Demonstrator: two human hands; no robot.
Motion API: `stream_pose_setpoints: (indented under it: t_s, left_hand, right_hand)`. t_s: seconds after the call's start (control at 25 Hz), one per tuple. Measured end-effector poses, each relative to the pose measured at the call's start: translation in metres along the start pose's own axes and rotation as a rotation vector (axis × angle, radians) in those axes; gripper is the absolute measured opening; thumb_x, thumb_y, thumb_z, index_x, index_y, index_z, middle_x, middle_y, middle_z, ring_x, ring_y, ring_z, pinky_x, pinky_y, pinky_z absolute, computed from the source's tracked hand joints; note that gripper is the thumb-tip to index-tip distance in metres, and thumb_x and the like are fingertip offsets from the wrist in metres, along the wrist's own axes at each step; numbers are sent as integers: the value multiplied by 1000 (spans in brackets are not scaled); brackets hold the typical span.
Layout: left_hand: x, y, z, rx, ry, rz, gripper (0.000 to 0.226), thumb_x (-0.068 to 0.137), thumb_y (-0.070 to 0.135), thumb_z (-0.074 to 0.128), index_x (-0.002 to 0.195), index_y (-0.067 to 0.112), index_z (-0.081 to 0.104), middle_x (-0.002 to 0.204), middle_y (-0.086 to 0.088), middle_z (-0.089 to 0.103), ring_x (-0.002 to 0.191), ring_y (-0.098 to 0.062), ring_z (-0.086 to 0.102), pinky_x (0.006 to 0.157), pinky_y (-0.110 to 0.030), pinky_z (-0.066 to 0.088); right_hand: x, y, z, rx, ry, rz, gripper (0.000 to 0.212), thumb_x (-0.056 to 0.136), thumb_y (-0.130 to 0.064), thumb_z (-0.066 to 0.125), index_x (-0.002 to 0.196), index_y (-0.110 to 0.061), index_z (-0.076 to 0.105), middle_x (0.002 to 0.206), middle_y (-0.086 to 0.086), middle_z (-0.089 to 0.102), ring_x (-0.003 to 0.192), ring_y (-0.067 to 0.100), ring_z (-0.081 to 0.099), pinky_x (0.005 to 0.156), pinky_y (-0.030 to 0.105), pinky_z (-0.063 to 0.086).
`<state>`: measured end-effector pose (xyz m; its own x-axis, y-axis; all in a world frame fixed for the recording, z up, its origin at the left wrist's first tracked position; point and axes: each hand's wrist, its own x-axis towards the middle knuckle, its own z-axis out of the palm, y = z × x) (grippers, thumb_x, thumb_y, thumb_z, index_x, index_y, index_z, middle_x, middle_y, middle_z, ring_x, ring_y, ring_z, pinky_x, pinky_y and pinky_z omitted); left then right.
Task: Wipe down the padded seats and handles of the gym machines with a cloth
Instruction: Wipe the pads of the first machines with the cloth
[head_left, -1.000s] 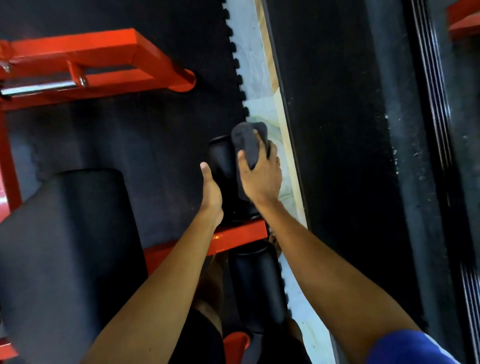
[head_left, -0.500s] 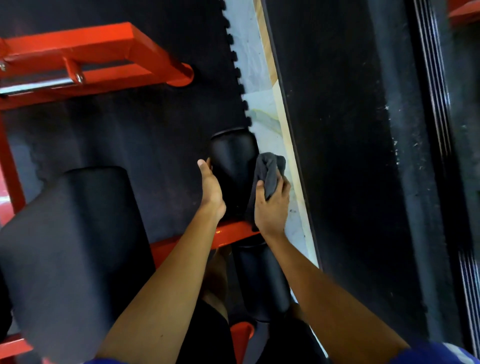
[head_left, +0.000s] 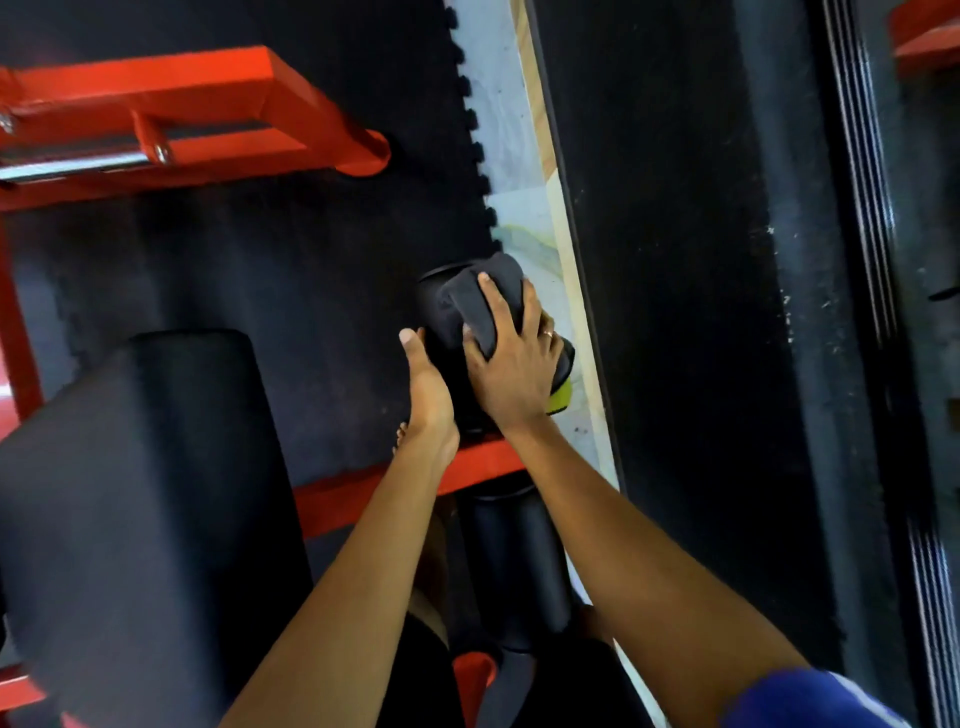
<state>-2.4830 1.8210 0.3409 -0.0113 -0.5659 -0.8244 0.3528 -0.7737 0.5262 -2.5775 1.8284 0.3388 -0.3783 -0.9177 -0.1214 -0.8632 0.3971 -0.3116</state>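
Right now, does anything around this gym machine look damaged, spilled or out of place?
Nothing looks broken or spilled. One oddity: the jigsaw edge of the rubber floor mat joins nothing, leaving a strip of pale bare floor with faint yellowish marks beside the roller pad being wiped.

The cloth (head_left: 488, 306) is held on top of the far roller pad (head_left: 441, 338) under the right hand (head_left: 511, 374), and the left hand (head_left: 428, 384) is set against that pad's left side. Just nearer than the pad the crossbar (head_left: 374, 488) is found, with the near roller pad (head_left: 519, 561) nearer again. The seat pad (head_left: 140, 493) is placed to its left and nearer, the frame (head_left: 208, 119) to its left and farther off.
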Motion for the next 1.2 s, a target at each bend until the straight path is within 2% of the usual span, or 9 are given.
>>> stream_pose_setpoints:
  t_s: [0.24,0.36,0.6,0.68,0.76,0.84,1.0,1.12,1.2]
  left_hand:
    - [12,-9,-8,-15,4,-107,94,79,93,28,147,33,51,144,-3,60,132,-26,57,114,-49,42]
    - [-3,-11,2,-12,61,-118,94,75,97,32,144,36,53,155,1,48,142,-20,45,120,-46,33]
    - [-29,-12,15,83,32,78,74,100,72,23,161,29,24,162,16,26,146,-1,24,124,-30,19]
    - [1,-21,0,-12,124,-7,90,86,90,27,158,37,32,162,16,31,147,-7,31,123,-37,22]
    - [63,-84,-30,9,221,-273,123,49,112,28,153,47,36,162,14,34,150,-15,30,121,-53,21]
    - [101,-113,-45,68,233,-376,137,31,116,30,151,50,37,162,14,36,151,-19,29,119,-58,21]
    - [-21,-15,10,19,43,-115,98,76,91,42,149,26,50,150,4,54,138,-16,49,118,-39,35]
    - [-56,-4,18,83,65,15,84,92,75,26,162,28,23,165,14,22,151,-5,21,126,-31,15]
    - [-55,-9,14,108,71,23,79,96,71,22,162,28,18,164,17,17,151,-2,15,122,-24,14]
  right_hand:
    - [-99,50,0,9,-66,-124,74,93,-46,56,160,-40,28,167,15,26,142,44,39,111,61,38]
    - [-47,28,-3,12,-51,-104,65,98,-51,46,160,-40,31,166,14,29,139,44,43,108,60,41]
    - [30,14,-1,64,-101,-40,64,101,-61,36,161,-38,27,165,12,29,135,43,48,105,58,46]
    - [-18,35,-2,115,-103,-41,66,102,-60,40,162,-42,19,166,13,28,141,41,43,110,55,43]
    - [-75,54,-5,171,-156,-48,71,101,-59,43,162,-49,7,167,15,26,147,39,35,115,55,38]
    - [-110,62,-10,162,-186,-50,75,100,-58,44,160,-52,0,167,17,25,148,41,33,116,58,37]
    - [-31,26,-6,37,-82,-54,66,99,-58,41,161,-43,24,165,14,30,138,43,44,107,58,43]
    - [36,-5,-4,-19,-92,-50,63,102,-59,38,160,-39,31,164,14,32,133,46,48,103,58,44]
    - [31,-2,-2,-43,-92,-76,63,102,-60,41,161,-39,30,165,14,30,132,46,49,101,58,46]
